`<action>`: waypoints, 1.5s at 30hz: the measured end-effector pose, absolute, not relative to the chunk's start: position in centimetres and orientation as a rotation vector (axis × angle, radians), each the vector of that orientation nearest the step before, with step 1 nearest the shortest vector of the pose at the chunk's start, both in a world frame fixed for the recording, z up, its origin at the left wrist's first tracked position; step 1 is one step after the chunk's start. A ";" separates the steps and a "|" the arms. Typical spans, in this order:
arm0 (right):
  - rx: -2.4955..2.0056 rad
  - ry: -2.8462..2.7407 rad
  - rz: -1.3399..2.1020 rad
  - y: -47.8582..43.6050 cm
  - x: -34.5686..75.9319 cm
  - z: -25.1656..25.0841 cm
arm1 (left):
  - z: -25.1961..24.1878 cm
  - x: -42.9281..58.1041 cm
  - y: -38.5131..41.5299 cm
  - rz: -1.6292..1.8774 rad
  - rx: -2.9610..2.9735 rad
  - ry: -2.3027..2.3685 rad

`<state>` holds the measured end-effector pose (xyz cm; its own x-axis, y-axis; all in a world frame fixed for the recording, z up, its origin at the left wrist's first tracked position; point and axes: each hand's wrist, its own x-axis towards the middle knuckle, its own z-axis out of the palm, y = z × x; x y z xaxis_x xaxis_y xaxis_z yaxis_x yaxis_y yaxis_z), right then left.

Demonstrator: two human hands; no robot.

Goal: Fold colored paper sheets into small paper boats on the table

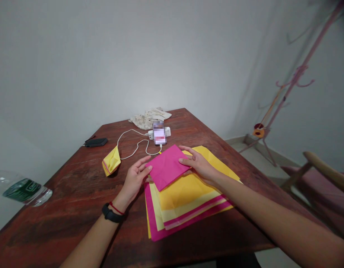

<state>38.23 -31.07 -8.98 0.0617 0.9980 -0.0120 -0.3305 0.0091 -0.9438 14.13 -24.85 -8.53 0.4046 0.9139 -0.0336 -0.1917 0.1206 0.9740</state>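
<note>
Nearest, two bare forearms slant inward over the tabletop [127, 242], the left one rising from the bottom edge, the right one reaching across from the lower right. A black wristband [112, 214] and a red cord [116, 208] circle the left wrist.

Both wrists are low and angled toward each other. The left hand [136, 176] has its fingers loosely spread, its thumb on top of the left corner of a pink paper square [169, 166], pinching it. The right hand [199, 164] grips the opposite side, thumb on the upper face and fingers partly hidden behind. So held between the hands, the pink paper square sits tilted above a loose stack of yellow and pink sheets [193, 197].

To the left lies a clear bottle with a green label [26, 190]. Farther on are a folded yellow paper piece [112, 162], a dark oblong device [96, 142], and a phone [160, 136] with a white cable, resting against a white power strip [168, 131]. A crumpled pale cloth [144, 121] lies by the wall [149, 56].
</note>
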 end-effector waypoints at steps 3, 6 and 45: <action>-1.035 -0.890 1.234 -30.7 38.4 -9.3 | -8.7 14.1 -24.8 0.922 1.190 0.788; -1.047 -0.832 1.176 -30.6 38.5 -9.2 | -8.9 14.1 -24.9 0.865 1.236 0.784; -1.054 -0.828 1.170 -30.6 38.3 -9.4 | -8.8 14.0 -25.2 0.783 1.452 0.717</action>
<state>38.32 -30.56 -9.42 0.2164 0.9762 -0.0145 -0.3106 0.0548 -0.9490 14.04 -25.22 -8.75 0.5730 0.8184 0.0423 -0.0292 -0.0312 0.9991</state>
